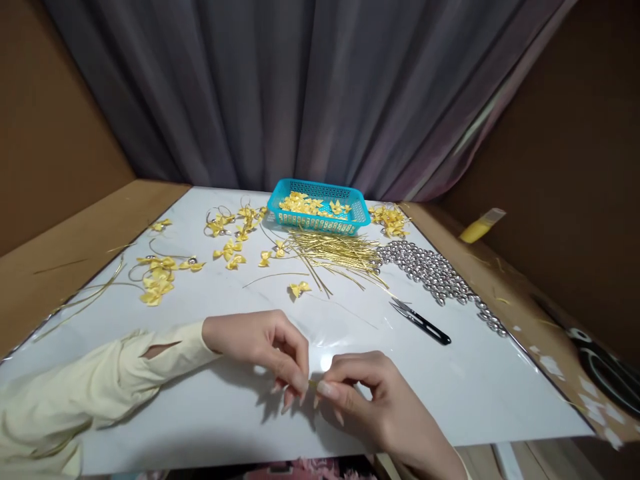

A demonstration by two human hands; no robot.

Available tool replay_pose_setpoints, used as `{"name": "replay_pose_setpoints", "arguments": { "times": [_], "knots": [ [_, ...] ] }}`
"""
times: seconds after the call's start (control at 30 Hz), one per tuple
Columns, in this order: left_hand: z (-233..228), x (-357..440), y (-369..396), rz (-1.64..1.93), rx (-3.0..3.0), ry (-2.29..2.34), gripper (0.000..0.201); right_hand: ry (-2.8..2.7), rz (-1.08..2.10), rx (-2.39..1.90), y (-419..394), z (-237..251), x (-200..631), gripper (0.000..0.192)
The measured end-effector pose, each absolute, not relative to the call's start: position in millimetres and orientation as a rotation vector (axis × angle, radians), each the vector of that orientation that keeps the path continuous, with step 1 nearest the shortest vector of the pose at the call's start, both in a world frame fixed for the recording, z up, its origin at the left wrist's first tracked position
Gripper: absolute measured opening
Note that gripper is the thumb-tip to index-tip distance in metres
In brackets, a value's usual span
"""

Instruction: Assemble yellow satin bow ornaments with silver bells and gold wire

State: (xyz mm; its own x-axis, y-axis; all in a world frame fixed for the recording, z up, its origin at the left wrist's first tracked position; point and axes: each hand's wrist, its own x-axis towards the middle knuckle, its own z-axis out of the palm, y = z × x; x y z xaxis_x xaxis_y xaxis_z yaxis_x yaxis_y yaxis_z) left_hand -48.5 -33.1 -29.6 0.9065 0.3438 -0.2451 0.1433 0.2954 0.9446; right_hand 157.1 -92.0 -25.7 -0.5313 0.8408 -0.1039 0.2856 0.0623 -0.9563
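Note:
My left hand (267,343) and my right hand (370,393) meet near the table's front edge, thumbs and fingertips pinched together. Between them shows a short bit of thin gold wire (313,383), mostly hidden by the fingers. Beyond the hands a single yellow ribbon bow (300,289) lies on the white tabletop (240,440). Further back is a loose pile of gold wires (335,250). To the right rest black-handled thread snips (421,321), apart from my right hand.
A turquoise basket (357,225) holding yellow bows stands at the back. Silver beads (435,270) spread along the right. Clusters of bows (159,280) with wire loops lie at left, more bows (390,220) at back right. Black-handled scissors (607,373) lie by the right edge.

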Motion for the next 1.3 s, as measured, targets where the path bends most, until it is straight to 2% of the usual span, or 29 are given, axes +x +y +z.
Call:
{"name": "replay_pose_setpoints", "arguments": {
  "times": [0.17, 0.7, 0.93, 1.3],
  "knots": [
    [-18.8, -45.3, -34.8, 0.114, 1.561, 0.587, 0.011, -2.025, 1.359, -1.135, -90.7, -21.8, 153.7, 0.024],
    [-18.9, -44.0, -36.4, 0.108, 1.695, 0.589, 0.019, -2.042, 1.398, -1.131, -83.3, -26.6, 159.7, 0.028],
    [-16.4, -41.4, -37.7, 0.126, 1.806, 0.615, 0.018, -2.154, 1.295, -1.141, -83.7, -29.0, 160.5, 0.017],
    [-11.4, -44.3, -40.9, 0.123, 1.962, 0.613, 0.023, -2.115, 1.182, -1.168, -83.9, -32.2, 163.0, 0.023]
  ]
}}
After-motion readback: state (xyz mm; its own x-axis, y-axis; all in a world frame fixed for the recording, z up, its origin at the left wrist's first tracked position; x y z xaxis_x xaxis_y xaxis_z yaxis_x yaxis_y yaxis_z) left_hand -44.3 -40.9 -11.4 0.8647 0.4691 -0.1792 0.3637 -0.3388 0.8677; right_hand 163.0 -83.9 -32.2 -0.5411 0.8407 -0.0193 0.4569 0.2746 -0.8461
